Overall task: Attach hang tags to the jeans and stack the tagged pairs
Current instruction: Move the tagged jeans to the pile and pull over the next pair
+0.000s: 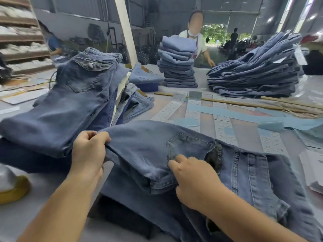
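Now | jeans (148, 147) lie folded on tabletop (26, 203) nearest the camera | left hand (88, 151) pinches the fold edge, probably to square it | right hand (194, 180) grips the hem near the pocket, steadying.

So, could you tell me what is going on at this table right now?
A person is handling a pair of jeans on the table. The left hand grips a fold of its denim, and the right hand holds the folded edge below the back pocket. No hang tag shows on this pair. Paper tags lie in rows beyond it, another pile of jeans sits to the left, and folded stacks stand farther back.
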`<act>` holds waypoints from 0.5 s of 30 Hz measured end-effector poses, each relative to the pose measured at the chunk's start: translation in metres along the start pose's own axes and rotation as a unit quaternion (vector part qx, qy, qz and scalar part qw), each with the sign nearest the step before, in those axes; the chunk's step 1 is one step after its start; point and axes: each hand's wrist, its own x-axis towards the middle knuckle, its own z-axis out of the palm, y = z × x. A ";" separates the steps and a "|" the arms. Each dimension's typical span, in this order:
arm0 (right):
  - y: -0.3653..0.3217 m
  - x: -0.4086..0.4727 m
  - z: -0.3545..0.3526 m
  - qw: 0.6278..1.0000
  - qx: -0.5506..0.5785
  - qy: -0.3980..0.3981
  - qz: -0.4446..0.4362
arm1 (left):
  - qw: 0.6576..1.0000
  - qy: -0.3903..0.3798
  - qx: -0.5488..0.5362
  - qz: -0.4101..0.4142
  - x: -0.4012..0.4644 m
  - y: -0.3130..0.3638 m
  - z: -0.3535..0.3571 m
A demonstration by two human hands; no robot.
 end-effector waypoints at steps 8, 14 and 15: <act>-0.024 -0.004 0.020 0.996 -0.044 -0.081 0.010 | 0.961 -0.103 0.241 -0.091 -0.013 -0.062 -0.039; -0.034 -0.013 -0.005 0.999 0.019 -0.035 -0.022 | 0.976 -0.051 0.210 -0.022 0.006 -0.030 -0.044; -0.037 -0.016 -0.003 0.998 0.015 -0.046 -0.034 | 0.951 -0.060 0.304 -0.009 0.004 -0.028 -0.042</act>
